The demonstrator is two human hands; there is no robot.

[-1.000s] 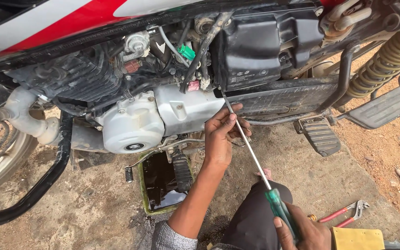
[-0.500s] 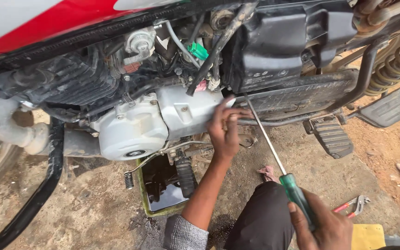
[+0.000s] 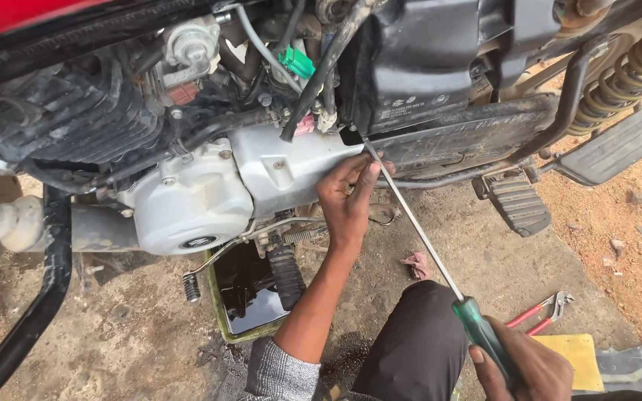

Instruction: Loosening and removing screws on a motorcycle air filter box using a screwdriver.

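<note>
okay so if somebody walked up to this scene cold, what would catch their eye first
Probably the long screwdriver slanting across the middle: the right hand grips its green handle at lower right, while the left hand steadies the shaft near the tip, against the silver engine cover. Below the engine, a tray of dark oil sits on the ground.
</note>
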